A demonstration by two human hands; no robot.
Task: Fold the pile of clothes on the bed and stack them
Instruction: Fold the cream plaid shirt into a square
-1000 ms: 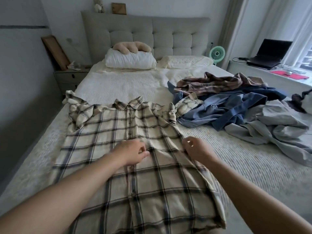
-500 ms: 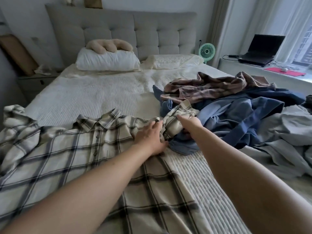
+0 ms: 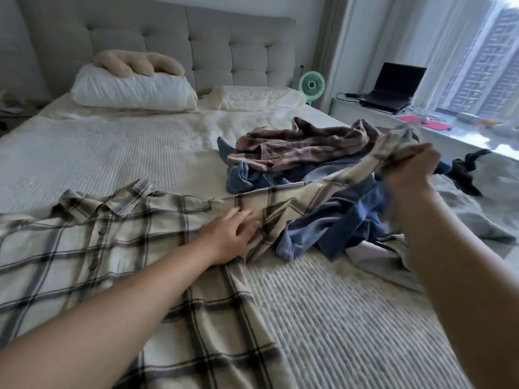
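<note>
Plaid shirt (image 3: 118,248) sleeve lifted by right hand (image 3: 410,169), left hand (image 3: 230,237) pressing flat.

Cream-black plaid shirt (image 3: 118,240); blue garment (image 3: 331,220); mint fan (image 3: 311,85).

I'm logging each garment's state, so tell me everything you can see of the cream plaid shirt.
The plaid shirt is cream with dark and grey-blue checks, a soft woven look, collared, with a button placket down the front. It lies front up and mostly flat on the bed. The left hand presses near its shoulder, fingers straight. The right hand grips the sleeve end, holding it stretched out above the blue clothes.
</note>
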